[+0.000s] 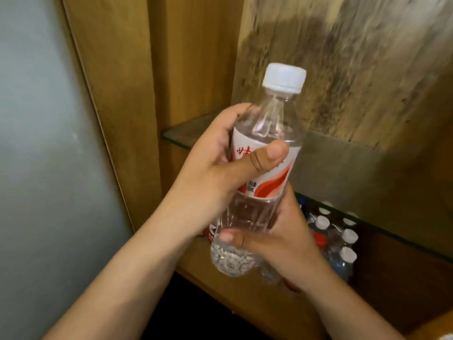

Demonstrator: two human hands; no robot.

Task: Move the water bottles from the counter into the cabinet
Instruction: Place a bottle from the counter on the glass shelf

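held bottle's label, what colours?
White with red and orange swirls and red lettering, on the water bottle in both hands. Head view only.

Bare glass shelf (343,163); seemingly crowded bottles (338,239) beneath

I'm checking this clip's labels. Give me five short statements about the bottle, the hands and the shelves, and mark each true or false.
1. Both hands hold one bottle. True: the left hand wraps the label, the right hand takes the lower body.
2. The bottle's cap is off. False: a white cap is on.
3. The label is blue. False: it is white with red.
4. More bottles stand below the lower glass shelf. True: mostly white caps show, one red.
5. The held bottle lies on the upper glass shelf. False: it is in the air in front of it, nearly upright.
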